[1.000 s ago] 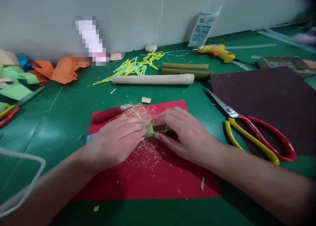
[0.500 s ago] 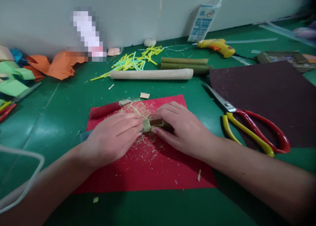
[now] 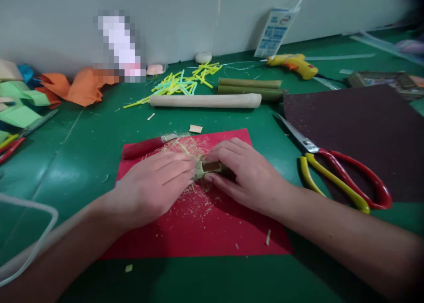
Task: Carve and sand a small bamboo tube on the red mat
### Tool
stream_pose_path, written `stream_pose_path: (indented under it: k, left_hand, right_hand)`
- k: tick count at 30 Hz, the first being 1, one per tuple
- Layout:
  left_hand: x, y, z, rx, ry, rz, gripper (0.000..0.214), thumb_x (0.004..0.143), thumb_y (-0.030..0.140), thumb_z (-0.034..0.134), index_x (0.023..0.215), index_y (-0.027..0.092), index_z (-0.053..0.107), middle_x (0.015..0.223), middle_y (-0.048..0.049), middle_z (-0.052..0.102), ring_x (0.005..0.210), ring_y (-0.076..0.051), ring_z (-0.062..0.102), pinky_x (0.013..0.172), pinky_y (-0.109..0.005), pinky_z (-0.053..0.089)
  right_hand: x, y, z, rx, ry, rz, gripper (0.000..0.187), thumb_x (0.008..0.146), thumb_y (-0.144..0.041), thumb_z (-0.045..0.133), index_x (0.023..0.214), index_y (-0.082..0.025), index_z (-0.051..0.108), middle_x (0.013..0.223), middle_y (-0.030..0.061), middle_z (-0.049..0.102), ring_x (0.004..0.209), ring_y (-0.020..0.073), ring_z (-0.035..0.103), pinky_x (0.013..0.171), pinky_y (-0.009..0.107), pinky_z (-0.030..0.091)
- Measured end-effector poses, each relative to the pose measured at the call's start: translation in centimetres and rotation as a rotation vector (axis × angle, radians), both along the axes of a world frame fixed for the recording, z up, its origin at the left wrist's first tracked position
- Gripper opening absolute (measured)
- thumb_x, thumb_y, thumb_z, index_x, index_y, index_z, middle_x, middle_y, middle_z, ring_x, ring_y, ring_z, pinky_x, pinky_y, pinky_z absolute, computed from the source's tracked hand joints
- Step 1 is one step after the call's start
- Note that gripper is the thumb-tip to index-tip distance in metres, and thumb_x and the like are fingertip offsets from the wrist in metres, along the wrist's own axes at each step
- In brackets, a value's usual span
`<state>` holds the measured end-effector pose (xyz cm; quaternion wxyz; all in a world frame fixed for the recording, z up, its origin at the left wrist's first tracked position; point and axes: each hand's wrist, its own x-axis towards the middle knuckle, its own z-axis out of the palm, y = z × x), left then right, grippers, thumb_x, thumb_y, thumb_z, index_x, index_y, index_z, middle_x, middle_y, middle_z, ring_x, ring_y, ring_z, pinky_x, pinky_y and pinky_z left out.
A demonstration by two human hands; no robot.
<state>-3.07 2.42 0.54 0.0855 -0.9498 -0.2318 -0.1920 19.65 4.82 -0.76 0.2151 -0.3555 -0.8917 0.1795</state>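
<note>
My right hand (image 3: 243, 175) is closed around a short piece of green bamboo (image 3: 198, 170) with a rectangular opening (image 3: 211, 166) cut in its side. My left hand (image 3: 155, 183) presses up against the bamboo's left end with its fingers together. Whatever lies under those fingers is mostly hidden; only a small bluish end shows behind the wrist. Both hands work above a red sheet (image 3: 205, 239) strewn with fine shavings (image 3: 195, 146). A red-handled knife (image 3: 142, 148) lies on the sheet just beyond my left hand.
Red-and-yellow scissors (image 3: 334, 170) lie partly open on a dark sheet (image 3: 357, 122) at right. Behind are a peeled bamboo stick (image 3: 205, 100), green bamboo pieces (image 3: 250, 90), yellow strips (image 3: 175, 83) and a yellow glue gun (image 3: 293, 66). Orange paper (image 3: 84, 87) is at left.
My left hand has slid slightly right along the bamboo, and the bluish end behind its wrist is now almost covered. My right hand keeps its hold.
</note>
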Motion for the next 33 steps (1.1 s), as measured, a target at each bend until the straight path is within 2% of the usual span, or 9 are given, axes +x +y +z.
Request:
stream_pose_path:
  k: [3, 9, 14, 19, 25, 30, 33]
  left_hand:
    - [-0.38, -0.14, 0.14, -0.005, 0.0, 0.056, 0.02, 0.083, 0.011, 0.055, 0.103, 0.01, 0.061, 0.108, -0.0099, 0.065, 0.104, -0.021, 0.058, 0.098, -0.039, 0.047]
    - [0.02, 0.21, 0.03, -0.018, -0.031, -0.011, 0.018, 0.086, 0.012, 0.052, 0.101, 0.008, 0.061, 0.104, -0.0111, 0.065, 0.103, -0.021, 0.059, 0.095, -0.039, 0.049]
    - [-0.28, -0.14, -0.17, -0.031, -0.008, 0.048, 0.02, 0.085, 0.011, 0.053, 0.103, 0.009, 0.061, 0.109, -0.0102, 0.064, 0.105, -0.021, 0.058, 0.096, -0.039, 0.048]
    - [0.37, 0.18, -0.28, -0.064, -0.048, -0.005, 0.019, 0.087, 0.012, 0.049, 0.102, 0.008, 0.06, 0.108, -0.0113, 0.064, 0.106, -0.02, 0.058, 0.098, -0.039, 0.048]
    - [0.06, -0.46, -0.36, -0.02, -0.048, 0.083, 0.018, 0.085, 0.01, 0.051, 0.1, 0.009, 0.061, 0.104, -0.01, 0.066, 0.102, -0.02, 0.06, 0.092, -0.037, 0.051]
    - [0.39, -0.21, -0.58, -0.019, -0.047, 0.028, 0.019, 0.087, 0.012, 0.05, 0.102, 0.008, 0.06, 0.108, -0.0113, 0.064, 0.105, -0.021, 0.058, 0.095, -0.04, 0.049]
    - [-0.16, -0.53, -0.48, -0.021, -0.032, 0.077, 0.019, 0.086, 0.01, 0.052, 0.103, 0.009, 0.06, 0.107, -0.0096, 0.065, 0.104, -0.02, 0.059, 0.093, -0.038, 0.05]
  right_hand:
    - [-0.03, -0.05, -0.06, 0.007, -0.003, 0.005, 0.017, 0.085, -0.028, 0.052, 0.092, -0.014, 0.058, 0.09, 0.0095, 0.058, 0.085, 0.0219, 0.048, 0.076, 0.035, 0.038]
    - [-0.08, -0.1, 0.04, 0.01, -0.008, -0.003, 0.016, 0.085, -0.027, 0.053, 0.092, -0.013, 0.058, 0.09, 0.0099, 0.058, 0.085, 0.0221, 0.049, 0.076, 0.035, 0.039]
    - [-0.01, -0.14, 0.09, 0.014, 0.002, 0.013, 0.015, 0.085, -0.026, 0.052, 0.092, -0.014, 0.058, 0.089, 0.0099, 0.059, 0.086, 0.0225, 0.051, 0.076, 0.036, 0.04]
    - [0.01, -0.14, -0.01, 0.012, -0.024, -0.005, 0.014, 0.084, -0.026, 0.052, 0.092, -0.015, 0.057, 0.089, 0.0103, 0.06, 0.087, 0.0235, 0.051, 0.076, 0.038, 0.04]
    - [-0.04, -0.21, 0.05, -0.003, -0.006, 0.001, 0.015, 0.085, -0.026, 0.051, 0.092, -0.015, 0.058, 0.091, 0.0104, 0.059, 0.089, 0.0234, 0.051, 0.079, 0.038, 0.04]
    - [-0.14, -0.01, 0.13, -0.018, -0.028, -0.02, 0.014, 0.084, -0.024, 0.052, 0.092, -0.015, 0.058, 0.089, 0.0101, 0.059, 0.086, 0.0233, 0.051, 0.077, 0.038, 0.04]
    - [-0.14, -0.01, 0.13, -0.026, -0.02, -0.005, 0.015, 0.085, -0.024, 0.052, 0.094, -0.015, 0.058, 0.09, 0.0099, 0.059, 0.088, 0.0235, 0.05, 0.079, 0.038, 0.04]
